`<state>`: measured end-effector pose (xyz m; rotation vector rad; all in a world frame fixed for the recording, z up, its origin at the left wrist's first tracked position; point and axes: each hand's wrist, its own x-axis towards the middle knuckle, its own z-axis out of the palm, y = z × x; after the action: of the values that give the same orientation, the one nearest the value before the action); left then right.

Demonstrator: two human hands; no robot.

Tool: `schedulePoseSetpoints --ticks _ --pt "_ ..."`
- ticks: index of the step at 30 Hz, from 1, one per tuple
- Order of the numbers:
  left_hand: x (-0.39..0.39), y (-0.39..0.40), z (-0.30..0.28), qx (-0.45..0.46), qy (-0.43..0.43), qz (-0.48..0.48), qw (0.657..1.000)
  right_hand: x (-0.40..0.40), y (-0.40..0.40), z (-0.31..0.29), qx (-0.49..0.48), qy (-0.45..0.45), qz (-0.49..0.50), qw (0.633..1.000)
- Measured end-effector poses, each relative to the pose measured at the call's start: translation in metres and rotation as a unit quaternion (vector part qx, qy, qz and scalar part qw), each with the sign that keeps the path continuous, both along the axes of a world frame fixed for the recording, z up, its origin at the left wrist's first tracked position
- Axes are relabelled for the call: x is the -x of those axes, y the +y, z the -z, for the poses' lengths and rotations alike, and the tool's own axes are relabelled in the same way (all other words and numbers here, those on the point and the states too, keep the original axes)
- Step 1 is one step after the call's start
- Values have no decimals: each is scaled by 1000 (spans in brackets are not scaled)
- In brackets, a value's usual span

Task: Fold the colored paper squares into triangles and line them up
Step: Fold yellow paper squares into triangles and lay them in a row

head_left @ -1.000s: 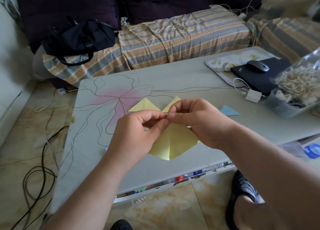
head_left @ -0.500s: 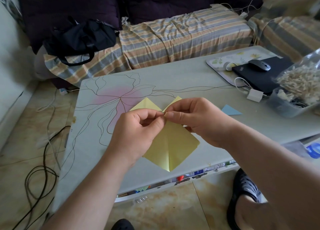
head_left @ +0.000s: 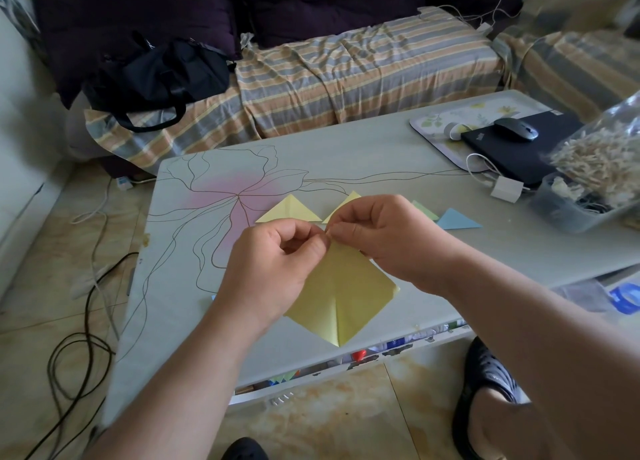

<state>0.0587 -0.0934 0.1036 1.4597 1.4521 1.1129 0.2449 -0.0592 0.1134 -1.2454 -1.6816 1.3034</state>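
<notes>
Both my forearms reach forward from the lower edge of view, bare to the elbow, and converge in front of me. My left hand [head_left: 273, 269] sits low and to the left, its back turned up toward me, fingers [head_left: 294, 229] curled inward with the thumb pressed against the forefinger in a pinch at the top corner of the yellow paper [head_left: 341, 296]. My right hand [head_left: 384, 237] comes in from the right, a little higher, knuckles up, wrist bent, its fingers curled too and pinching that same corner. The fingertips of both hands meet there, touching each other.
</notes>
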Motion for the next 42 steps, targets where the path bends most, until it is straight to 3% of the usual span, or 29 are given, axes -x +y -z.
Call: schedulePoseSetpoints --ticks 7,11,25,28,42 --pt "0 -1 1 19 2 5 1000 -1 0 -2 -26 -63 28 997" --pt "1 0 4 5 34 -4 999 1 -1 -1 -20 -49 29 998" --pt "0 1 5 20 -7 0 1000 2 1 0 -24 -108 14 994" --pt "-1 2 7 22 2 -4 1000 2 1 0 -37 -148 11 988" --pt "-3 2 6 -4 47 -15 999 0 -3 -7 -36 -178 -11 983"
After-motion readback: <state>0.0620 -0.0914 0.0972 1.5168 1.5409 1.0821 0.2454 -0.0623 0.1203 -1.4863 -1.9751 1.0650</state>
